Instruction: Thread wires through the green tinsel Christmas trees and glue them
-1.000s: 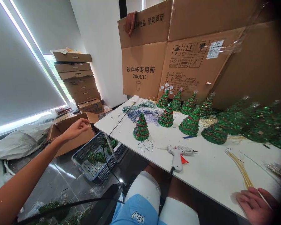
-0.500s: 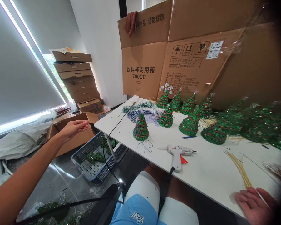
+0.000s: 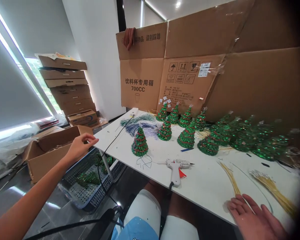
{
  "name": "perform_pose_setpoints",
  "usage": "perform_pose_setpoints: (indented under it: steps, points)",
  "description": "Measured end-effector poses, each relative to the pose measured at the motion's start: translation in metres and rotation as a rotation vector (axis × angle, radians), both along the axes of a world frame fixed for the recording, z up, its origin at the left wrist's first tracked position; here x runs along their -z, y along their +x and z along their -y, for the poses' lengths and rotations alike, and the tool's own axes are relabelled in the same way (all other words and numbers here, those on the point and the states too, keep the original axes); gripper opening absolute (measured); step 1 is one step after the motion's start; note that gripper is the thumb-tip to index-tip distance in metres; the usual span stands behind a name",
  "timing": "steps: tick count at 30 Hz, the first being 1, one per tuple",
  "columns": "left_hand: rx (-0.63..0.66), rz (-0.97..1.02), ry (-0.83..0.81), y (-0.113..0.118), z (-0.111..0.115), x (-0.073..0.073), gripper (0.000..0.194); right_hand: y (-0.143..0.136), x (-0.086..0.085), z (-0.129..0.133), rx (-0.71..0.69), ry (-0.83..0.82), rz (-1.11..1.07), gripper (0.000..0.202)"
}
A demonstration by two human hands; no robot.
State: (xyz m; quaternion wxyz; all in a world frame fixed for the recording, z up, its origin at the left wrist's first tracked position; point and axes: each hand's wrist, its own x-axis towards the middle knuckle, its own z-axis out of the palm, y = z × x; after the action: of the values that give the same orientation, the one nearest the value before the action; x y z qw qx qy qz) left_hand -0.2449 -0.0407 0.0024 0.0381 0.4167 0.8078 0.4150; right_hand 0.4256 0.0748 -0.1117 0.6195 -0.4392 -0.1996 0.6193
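Observation:
My left hand [image 3: 80,146] is held out beyond the table's left end, in front of an open cardboard box. Its thumb and fingertips come together in a pinch; whatever lies between them is too small to make out. On the table's near right edge, my right hand [image 3: 255,213] is open with its fingers stretched out. Its fingertips are beside a thin bundle of yellow wires [image 3: 231,176]. A small green tinsel Christmas tree [image 3: 140,144] stands alone near the front edge, with a loop of thin dark wire [image 3: 144,162] before it. A white glue gun [image 3: 175,170] lies to its right.
Several more green trees [image 3: 186,137] stand along a cardboard barrier [image 3: 142,73]. Green and blue wire bundles [image 3: 140,128] lie at the back left, a thicker yellow bundle [image 3: 272,188] at right. A blue plastic basket [image 3: 90,200] and an open box [image 3: 50,150] sit on the floor.
The view has turned right, so the table appears further left. My left hand stays pinched, its fingers more bent. My right hand has opened out more beside the yellow wires.

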Motion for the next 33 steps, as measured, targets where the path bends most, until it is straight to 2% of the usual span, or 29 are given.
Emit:
perform_pose_setpoints:
  steps: [4,7,10,13,15,17,20,22,25,30,33]
  points:
    - [0.074,0.019,0.134,0.045,-0.02,0.006,0.054,-0.009,-0.008,0.0,0.021,0.014,-0.003,0.024]
    - [0.146,0.028,0.266,0.085,-0.038,0.011,0.046,-0.014,-0.02,0.005,0.003,-0.014,-0.051,0.026]
    - [0.236,0.073,0.329,0.123,-0.052,0.011,0.045,-0.015,-0.039,0.016,-0.033,0.069,-0.018,0.037]
    - [0.303,0.136,0.349,0.149,-0.058,0.01,0.041,-0.012,-0.06,0.022,-0.033,0.194,0.174,0.047]
    - [0.299,0.169,0.346,0.161,-0.063,0.008,0.047,-0.008,-0.07,0.015,0.039,0.287,0.517,0.058]
    - [0.338,0.157,0.341,0.168,-0.068,0.005,0.056,-0.003,-0.075,-0.002,0.103,0.282,0.681,0.059]
    - [0.445,0.132,0.357,0.176,-0.075,-0.003,0.06,0.003,-0.075,-0.04,0.164,0.192,0.921,0.044]
    - [0.51,0.074,0.34,0.178,-0.078,-0.008,0.058,0.003,-0.071,-0.064,0.153,0.114,1.076,0.037]
    - [0.549,0.011,0.309,0.176,-0.08,-0.011,0.056,-0.002,-0.068,-0.092,0.102,0.018,1.264,0.042]
    - [0.547,0.05,0.299,0.163,-0.085,0.0,0.057,-0.011,-0.071,-0.126,0.08,-0.092,1.446,0.042]
    - [0.559,0.073,0.292,0.157,-0.088,0.006,0.059,-0.016,-0.076,-0.138,0.099,-0.096,1.485,0.041]
